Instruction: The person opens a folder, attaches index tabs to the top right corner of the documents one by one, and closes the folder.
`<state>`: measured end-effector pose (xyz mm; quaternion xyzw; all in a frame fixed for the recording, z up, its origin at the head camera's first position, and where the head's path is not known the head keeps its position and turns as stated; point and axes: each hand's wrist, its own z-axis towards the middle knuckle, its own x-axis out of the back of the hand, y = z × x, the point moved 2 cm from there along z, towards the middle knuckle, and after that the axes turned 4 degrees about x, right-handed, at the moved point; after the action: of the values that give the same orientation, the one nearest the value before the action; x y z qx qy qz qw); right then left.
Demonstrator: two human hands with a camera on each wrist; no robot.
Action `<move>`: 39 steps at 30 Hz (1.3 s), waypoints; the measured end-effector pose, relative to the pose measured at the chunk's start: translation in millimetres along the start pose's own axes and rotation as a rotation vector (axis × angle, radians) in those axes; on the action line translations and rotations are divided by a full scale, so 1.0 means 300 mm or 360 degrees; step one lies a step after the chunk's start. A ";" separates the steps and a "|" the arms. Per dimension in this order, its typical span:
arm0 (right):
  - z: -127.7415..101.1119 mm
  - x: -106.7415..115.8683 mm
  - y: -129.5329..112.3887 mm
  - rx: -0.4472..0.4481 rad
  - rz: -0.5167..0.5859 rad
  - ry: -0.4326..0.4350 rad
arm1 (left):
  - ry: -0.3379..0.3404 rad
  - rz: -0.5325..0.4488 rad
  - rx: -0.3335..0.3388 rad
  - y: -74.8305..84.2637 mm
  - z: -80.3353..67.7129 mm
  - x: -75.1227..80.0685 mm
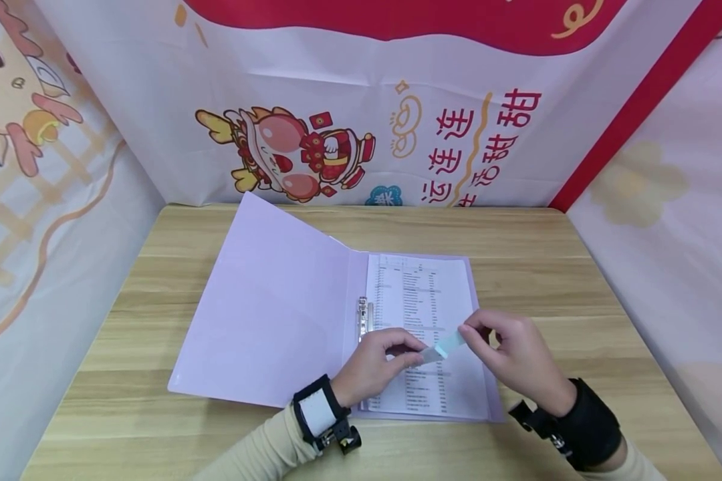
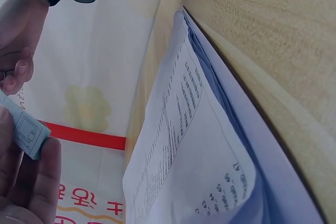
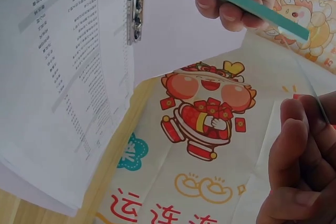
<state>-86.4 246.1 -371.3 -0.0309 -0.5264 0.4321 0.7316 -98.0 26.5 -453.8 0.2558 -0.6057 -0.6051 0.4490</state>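
Observation:
Over the open lilac folder [image 1: 265, 300], my left hand [image 1: 370, 364] pinches a small pad of sticky tabs [image 1: 430, 355] between thumb and fingers. Its printed face [image 2: 29, 132] shows in the left wrist view, its teal edge [image 3: 252, 6] in the right wrist view. My right hand [image 1: 520, 354] pinches the end of a pale teal strip [image 1: 451, 343], which stretches from the pad to those fingertips. Below both hands lie printed sheets [image 1: 418, 287] on the folder's right side, beside a metal clip [image 1: 362, 317] at the spine.
The folder's left cover leans up off the wooden table [image 1: 517, 247]. Printed cloth walls [image 1: 487, 53] stand behind the table and at both sides. In the left wrist view, the stacked sheets [image 2: 210, 145] curl at their lower edge.

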 end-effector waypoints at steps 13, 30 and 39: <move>-0.023 0.027 0.035 -0.0107 -0.0007 0.0101 | -0.0047 -0.0004 -0.0083 0.009 -0.005 0.007; -0.049 0.058 0.084 -0.0257 -0.0034 0.0178 | -0.0024 0.0131 -0.0015 0.016 -0.011 0.001; -0.058 0.044 0.101 -0.0342 -0.0053 0.0092 | -0.0199 0.0783 -0.0101 0.057 -0.048 -0.052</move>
<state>-89.9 280.9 -384.3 -0.1128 -0.5488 0.3597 0.7461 -74.4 34.8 -443.0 0.0485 -0.6570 -0.5109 0.5522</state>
